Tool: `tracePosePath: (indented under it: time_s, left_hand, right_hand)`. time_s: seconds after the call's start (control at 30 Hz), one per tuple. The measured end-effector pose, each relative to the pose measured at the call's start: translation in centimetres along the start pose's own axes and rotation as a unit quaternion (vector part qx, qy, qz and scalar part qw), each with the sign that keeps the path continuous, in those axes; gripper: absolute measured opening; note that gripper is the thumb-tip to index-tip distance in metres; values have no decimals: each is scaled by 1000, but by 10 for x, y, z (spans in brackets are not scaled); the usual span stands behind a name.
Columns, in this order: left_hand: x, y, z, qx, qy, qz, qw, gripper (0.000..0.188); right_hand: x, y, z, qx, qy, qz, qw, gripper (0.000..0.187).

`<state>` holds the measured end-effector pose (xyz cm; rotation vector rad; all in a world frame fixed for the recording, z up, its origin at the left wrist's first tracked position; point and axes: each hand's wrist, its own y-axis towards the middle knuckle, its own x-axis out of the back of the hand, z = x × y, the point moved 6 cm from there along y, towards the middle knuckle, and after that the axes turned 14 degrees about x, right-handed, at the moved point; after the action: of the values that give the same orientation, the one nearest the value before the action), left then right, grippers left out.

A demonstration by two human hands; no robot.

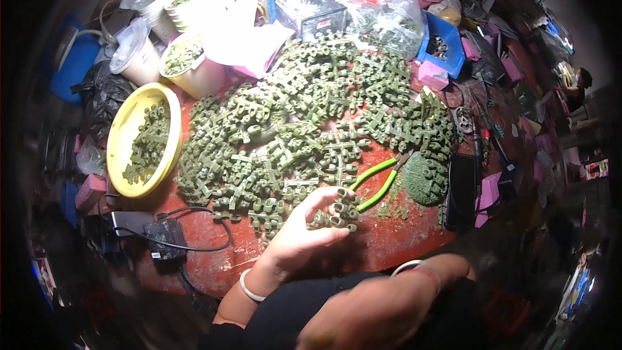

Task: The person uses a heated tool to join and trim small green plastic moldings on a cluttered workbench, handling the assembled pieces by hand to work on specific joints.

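My left hand [301, 233] is closed around a green piece with small cup-shaped ends [337, 210], held low over the near part of the table. My right hand [372, 311] is close to my body, at the lower edge. It is smeared by motion and its fingers cannot be made out. Just beyond the held piece lie pliers [376, 181] with bright green handles, their dark jaws pointing up to the right. A wide heap of similar green branched pieces [285, 123] spreads beyond my left hand. To the right of the pliers sits a rounded, rough green lump [424, 178].
A yellow basin [176, 133] with green pieces stands at the left. Near it are a black power adapter [165, 240] and cable. White buckets [204, 78], plastic bags [389, 23] and a blue bin [455, 52] line the back. A dark phone-like slab [460, 191] lies right.
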<state>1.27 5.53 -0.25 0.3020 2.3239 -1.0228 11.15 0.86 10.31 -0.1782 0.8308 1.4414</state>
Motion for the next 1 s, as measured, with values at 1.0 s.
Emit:
tracePosePath:
  time_s: [1.0]
  left_hand:
    - [-2,-3,-13,-50,-99,86,990,57]
  right_hand:
    - [127,-67,70,273,-289,-530,749,19]
